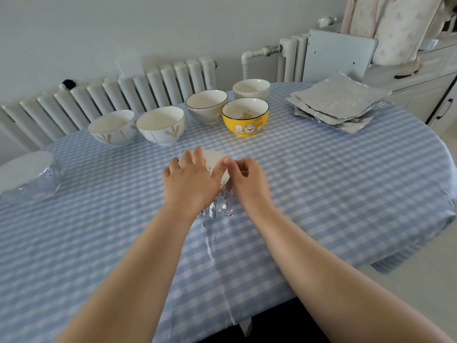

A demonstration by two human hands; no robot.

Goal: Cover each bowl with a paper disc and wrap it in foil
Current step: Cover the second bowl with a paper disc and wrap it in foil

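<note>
Bowl: foil-wrapped bowl with paper disc sat mid-worktop.
Left hand: flat, fingers straight, pressed on disc.
Right hand: grip curled, pinched foil at rim.

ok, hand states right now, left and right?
Left hand: open, fingers spread, pressing on the paper disc over the bowl.
Right hand: fingers curled, pinching the foil at the rim.
</note>
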